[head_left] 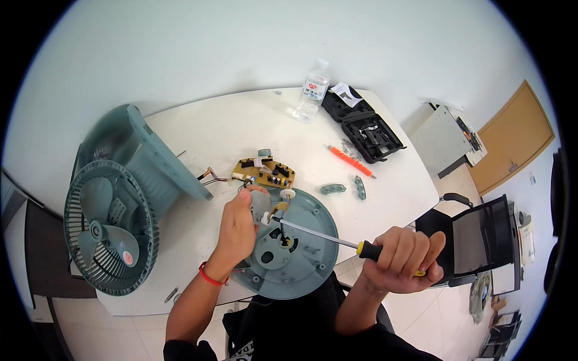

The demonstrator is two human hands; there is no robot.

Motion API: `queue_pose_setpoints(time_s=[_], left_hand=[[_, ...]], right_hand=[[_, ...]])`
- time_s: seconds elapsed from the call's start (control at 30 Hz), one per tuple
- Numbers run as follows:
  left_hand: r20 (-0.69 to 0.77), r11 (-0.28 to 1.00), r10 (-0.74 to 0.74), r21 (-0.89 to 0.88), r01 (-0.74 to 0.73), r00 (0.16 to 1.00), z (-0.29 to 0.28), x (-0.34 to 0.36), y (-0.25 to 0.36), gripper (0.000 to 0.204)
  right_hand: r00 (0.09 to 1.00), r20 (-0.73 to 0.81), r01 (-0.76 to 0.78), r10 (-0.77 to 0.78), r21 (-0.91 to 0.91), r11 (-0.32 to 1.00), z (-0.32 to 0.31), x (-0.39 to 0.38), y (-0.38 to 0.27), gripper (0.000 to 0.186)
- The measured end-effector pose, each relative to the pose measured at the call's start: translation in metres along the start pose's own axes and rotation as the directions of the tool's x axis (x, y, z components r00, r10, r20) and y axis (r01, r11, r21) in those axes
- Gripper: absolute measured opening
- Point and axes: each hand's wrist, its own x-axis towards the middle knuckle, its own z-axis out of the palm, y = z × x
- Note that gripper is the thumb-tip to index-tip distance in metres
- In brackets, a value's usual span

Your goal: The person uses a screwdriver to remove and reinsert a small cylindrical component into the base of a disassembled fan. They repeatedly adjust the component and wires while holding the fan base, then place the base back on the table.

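Observation:
My left hand (239,225) is closed around a small grey motor (261,206), held over the left part of a round grey-green fan base (313,240). In my right hand (406,259) is a long screwdriver (319,234) with a black and yellow handle. Its shaft slants left across the base, and its tip ends beside the motor and a white plastic piece; whether it touches a screw is too small to tell. A yellow-brown circuit board (264,171) with wires lies just beyond the base. Wires show at the hole in the base's middle.
A grey-green fan body with caged blades (111,225) stands at the left table edge. Farther back are a water bottle (312,90) and an opened black tool case (370,132). An orange screwdriver (351,161) and two grey-green plastic pieces (333,189) lie right of the board. A black chair (475,240) stands at the right.

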Motion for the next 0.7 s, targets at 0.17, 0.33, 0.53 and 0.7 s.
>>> queue_pose_setpoints(time_s=[0.17,0.33,0.53,0.7], left_hand=[[0.107,0.968,-0.249,0.056,0.244,0.963,-0.001,0.001,-0.006,0.054],[0.194,0.959,-0.284,0.058,0.278,0.939,-0.006,0.004,-0.012,0.055],[-0.008,0.977,-0.190,-0.095,0.189,0.982,0.004,0.001,-0.008,0.053],[-0.032,0.975,-0.214,-0.071,0.211,0.976,0.014,0.003,0.001,0.050]], right_hand=[[0.934,0.335,-0.121,0.121,-0.022,0.992,0.001,0.018,-0.003,0.021],[0.886,0.398,-0.233,0.239,-0.063,0.970,0.000,0.035,-0.007,0.021],[0.722,-0.678,-0.109,-0.137,-0.307,0.945,0.065,0.028,0.031,0.021],[0.994,-0.099,-0.054,0.043,-0.117,0.992,0.020,0.003,0.000,0.025]])
